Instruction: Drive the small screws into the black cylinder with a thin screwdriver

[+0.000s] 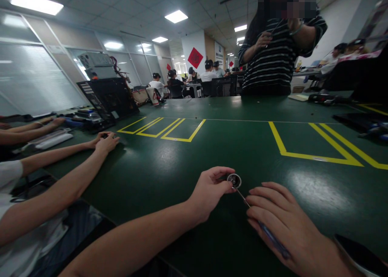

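Biggest thing here is the green table (145,180), with a person in a striped top (269,62) standing past it at about 1 o'clock. An opened-up computer case (113,97) sits at 10 o'clock, and below it, nearer 9, a co-worker's hands (106,142) are on something dark I can't make out.

Now the wearer's own hands. The right hand (281,212) curls loosely around a slim screwdriver (274,240), thumb mostly hidden. The left hand (209,192) pinches a round metal part (234,180) between thumb and fingers, just above the table. The driver's thin shaft comes in from 5 o'clock and its tip meets the part; can't tell exactly where it seats.

My guess: the part's light, stiff and not fragile, but that smooth rim could get slippery. I'd grab the outer wall around 8 o'clock, leaving the opening free.
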The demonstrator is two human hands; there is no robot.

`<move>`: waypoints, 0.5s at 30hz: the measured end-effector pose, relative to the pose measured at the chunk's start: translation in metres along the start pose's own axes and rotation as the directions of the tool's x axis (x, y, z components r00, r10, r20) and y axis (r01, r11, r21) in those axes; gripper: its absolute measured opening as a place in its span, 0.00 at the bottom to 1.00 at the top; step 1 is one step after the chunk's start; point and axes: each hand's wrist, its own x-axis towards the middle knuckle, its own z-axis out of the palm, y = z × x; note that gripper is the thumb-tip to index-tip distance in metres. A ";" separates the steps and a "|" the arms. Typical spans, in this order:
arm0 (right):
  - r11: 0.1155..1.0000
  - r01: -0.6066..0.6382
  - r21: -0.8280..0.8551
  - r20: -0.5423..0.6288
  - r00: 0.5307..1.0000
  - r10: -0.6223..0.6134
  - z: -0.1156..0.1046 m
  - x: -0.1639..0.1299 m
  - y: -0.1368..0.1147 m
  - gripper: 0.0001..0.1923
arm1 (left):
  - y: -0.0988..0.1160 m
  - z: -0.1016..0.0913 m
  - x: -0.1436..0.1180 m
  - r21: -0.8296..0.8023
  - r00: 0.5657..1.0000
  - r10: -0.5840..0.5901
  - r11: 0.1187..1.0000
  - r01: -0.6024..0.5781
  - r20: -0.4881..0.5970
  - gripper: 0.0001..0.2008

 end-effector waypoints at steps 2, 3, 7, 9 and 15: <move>1.000 -0.014 0.011 -0.027 1.000 0.014 0.002 -0.001 -0.001 0.09 | 0.000 0.000 0.000 0.000 1.000 0.000 1.000 0.000 -0.002 0.14; 1.000 -0.023 0.017 -0.034 0.999 0.023 0.002 -0.001 -0.001 0.09 | 0.000 0.000 0.000 0.000 1.000 0.000 1.000 0.000 0.000 0.14; 0.997 -0.056 0.050 -0.024 0.998 0.057 0.003 -0.003 -0.001 0.08 | -0.002 -0.002 0.002 0.012 1.000 0.022 1.000 -0.023 0.011 0.15; 0.996 -0.064 0.066 -0.017 0.998 0.065 0.002 -0.003 0.001 0.09 | -0.004 -0.003 0.003 0.020 0.999 0.044 0.999 -0.044 0.016 0.16; 0.998 -0.045 0.049 0.064 0.997 0.042 -0.002 -0.004 0.010 0.11 | -0.006 -0.016 0.021 0.034 0.991 0.134 0.990 -0.133 -0.011 0.23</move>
